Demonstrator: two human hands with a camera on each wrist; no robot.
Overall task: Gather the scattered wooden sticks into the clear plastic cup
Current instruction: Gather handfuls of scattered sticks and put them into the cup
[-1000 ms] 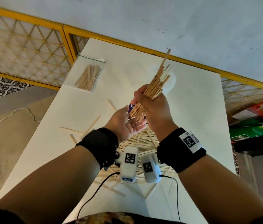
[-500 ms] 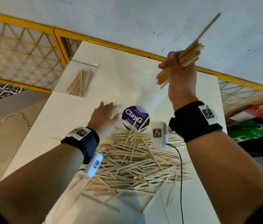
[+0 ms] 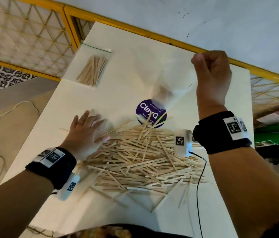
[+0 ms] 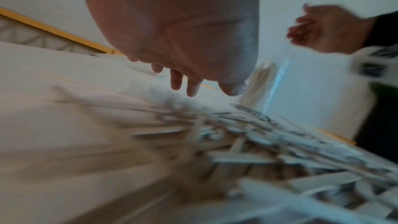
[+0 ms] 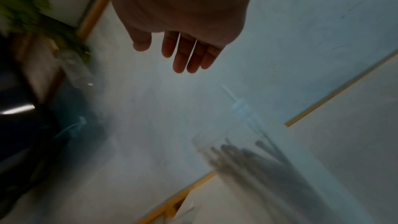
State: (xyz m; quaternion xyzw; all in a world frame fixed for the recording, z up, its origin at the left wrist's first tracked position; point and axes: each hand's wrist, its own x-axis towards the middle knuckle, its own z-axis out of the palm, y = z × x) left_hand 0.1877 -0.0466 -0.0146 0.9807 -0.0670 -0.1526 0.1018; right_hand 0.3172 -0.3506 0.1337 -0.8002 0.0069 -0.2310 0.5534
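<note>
A big pile of wooden sticks [image 3: 140, 157] lies scattered on the white table [image 3: 135, 40]. My left hand [image 3: 87, 131] lies flat with spread fingers on the table at the pile's left edge, touching the nearest sticks. My right hand [image 3: 210, 73] hangs raised over the far right of the table. The right wrist view shows its fingers [image 5: 189, 57] extended and holding nothing. The clear plastic cup [image 3: 166, 83] is only a faint blur below and left of that hand. Both wrist views show the cup [image 4: 262, 83] [image 5: 247, 151] with sticks standing in it.
A round purple lid [image 3: 150, 112] lies at the pile's far edge with sticks over it. A clear zip bag of sticks [image 3: 92, 69] sits at the table's far left corner. A yellow-framed railing [image 3: 152, 33] runs behind the table. A black cable [image 3: 200, 169] trails from my right wrist.
My right hand gripped a raised bundle of sticks; now that hand is empty and sticks stand in the cup. My left hand has come down flat at the pile's left edge.
</note>
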